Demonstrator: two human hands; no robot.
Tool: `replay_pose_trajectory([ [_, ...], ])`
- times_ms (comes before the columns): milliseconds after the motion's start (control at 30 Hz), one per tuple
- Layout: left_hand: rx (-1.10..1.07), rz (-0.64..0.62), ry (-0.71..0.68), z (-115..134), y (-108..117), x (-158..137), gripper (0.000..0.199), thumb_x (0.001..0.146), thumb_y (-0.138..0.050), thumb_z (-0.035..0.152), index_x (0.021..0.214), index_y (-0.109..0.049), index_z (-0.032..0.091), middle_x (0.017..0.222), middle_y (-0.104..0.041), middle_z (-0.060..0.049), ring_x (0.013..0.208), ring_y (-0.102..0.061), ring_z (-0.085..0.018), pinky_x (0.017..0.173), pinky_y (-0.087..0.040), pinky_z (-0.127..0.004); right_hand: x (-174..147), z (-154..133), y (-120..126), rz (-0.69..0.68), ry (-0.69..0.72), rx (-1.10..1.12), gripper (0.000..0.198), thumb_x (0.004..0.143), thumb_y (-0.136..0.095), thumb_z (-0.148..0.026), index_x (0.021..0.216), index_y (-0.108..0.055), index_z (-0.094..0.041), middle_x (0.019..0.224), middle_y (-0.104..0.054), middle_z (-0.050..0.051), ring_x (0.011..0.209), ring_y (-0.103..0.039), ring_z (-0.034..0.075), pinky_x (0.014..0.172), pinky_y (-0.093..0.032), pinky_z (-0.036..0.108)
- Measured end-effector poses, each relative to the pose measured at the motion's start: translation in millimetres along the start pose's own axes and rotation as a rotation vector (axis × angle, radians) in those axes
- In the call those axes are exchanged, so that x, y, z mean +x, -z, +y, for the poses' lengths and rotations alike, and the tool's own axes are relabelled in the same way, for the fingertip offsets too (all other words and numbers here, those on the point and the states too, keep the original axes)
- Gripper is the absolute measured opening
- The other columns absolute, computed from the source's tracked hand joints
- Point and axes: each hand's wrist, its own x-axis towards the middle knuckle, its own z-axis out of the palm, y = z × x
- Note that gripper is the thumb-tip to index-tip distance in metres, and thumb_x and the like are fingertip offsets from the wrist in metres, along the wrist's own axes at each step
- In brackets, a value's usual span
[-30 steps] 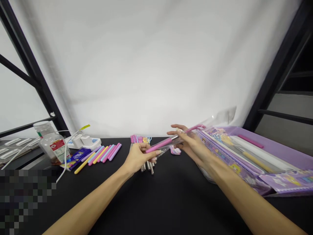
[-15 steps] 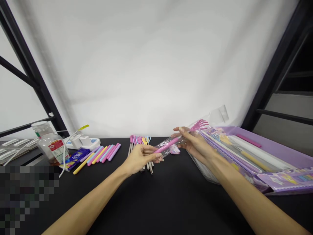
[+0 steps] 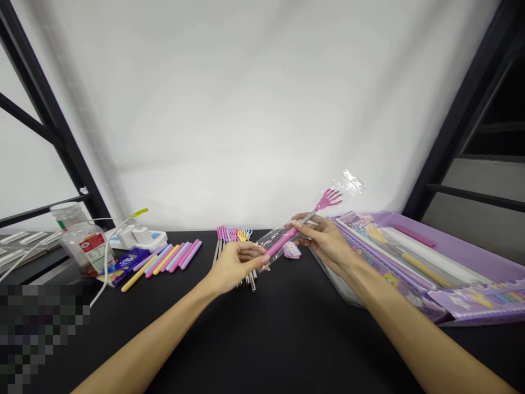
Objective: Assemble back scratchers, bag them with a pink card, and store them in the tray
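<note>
A pink back scratcher [image 3: 283, 239] with a metal shaft and a hand-shaped head slants up to the right above the table, inside a clear plastic bag [image 3: 351, 183]. My left hand [image 3: 235, 265] is closed on the lower end of its handle through the bag. Higher up, my right hand [image 3: 322, 238] pinches it where handle meets shaft. Behind my left hand lies a row of scratcher heads on metal rods [image 3: 233, 234] in pink, blue and yellow, partly hidden. A small purple printed card [image 3: 292, 250] lies beyond the hands.
Several coloured handle tubes [image 3: 172, 257] lie in a row at left. Beside them are a plastic jar [image 3: 84, 243], a purple packet [image 3: 129, 264] and a power strip [image 3: 158, 239] with a white cable. A purple display box [image 3: 471, 251] with bagged scratchers stands at right.
The back scratcher's head has moved slightly left and up, and the bag's upper end has crumpled. My right hand has shifted down to its handle end. My left hand has kept its grip.
</note>
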Motion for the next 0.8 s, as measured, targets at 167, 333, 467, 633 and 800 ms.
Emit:
replay_pose_trajectory([
  [167,-0.003,0.068,-0.023,1,-3,-1,0.031,0.075,-0.076,0.039,0.084,-0.064,0.012,0.075,-0.07,-0.006,0.073,-0.07,-0.019,0.073,-0.058,-0.029,-2,-3,-5,-0.004,-0.036,-0.044,0.034,0.071,-0.081,-0.035,0.096,-0.065,-0.019,0.089,-0.072,0.006,0.083,-0.067,0.019,0.067,-0.057,0.029],
  [333,0.039,0.128,0.0,4,-7,-2,0.031,0.075,-0.076,0.039,0.078,-0.059,0.013,0.068,-0.068,-0.005,0.065,-0.069,-0.018,0.067,-0.057,-0.029,-3,-3,-6,-0.044,-0.058,-0.1,0.041,0.07,-0.081,-0.035,0.102,-0.06,-0.02,0.085,-0.07,0.005,0.082,-0.069,0.022,0.066,-0.058,0.033],
  [467,0.03,0.124,-0.041,6,-4,-4,0.036,0.083,-0.067,0.035,0.109,-0.052,0.015,0.074,-0.07,-0.004,0.069,-0.069,-0.019,0.072,-0.057,-0.033,-1,-4,-1,0.009,-0.051,-0.09,0.04,0.071,-0.08,-0.032,0.104,-0.06,-0.02,0.085,-0.069,0.004,0.082,-0.068,0.02,0.07,-0.057,0.031],
  [633,0.196,-0.009,-0.234,5,5,-7,0.039,0.087,-0.046,0.014,0.125,-0.05,0.022,0.095,-0.068,-0.005,0.087,-0.066,-0.017,0.084,-0.053,-0.035,1,-7,5,0.083,-0.097,-0.073,0.042,0.072,-0.077,-0.027,0.109,-0.058,-0.02,0.079,-0.067,0.003,0.076,-0.066,0.018,0.066,-0.055,0.029],
  [800,0.566,-0.004,-0.435,-2,4,-7,0.027,0.085,-0.056,0.014,0.11,-0.063,0.024,0.114,-0.055,-0.006,0.089,-0.06,-0.014,0.089,-0.049,-0.035,1,-5,9,0.033,-0.143,-0.06,0.042,0.075,-0.073,-0.023,0.114,-0.058,-0.019,0.076,-0.067,0.003,0.068,-0.064,0.017,0.062,-0.054,0.029],
])
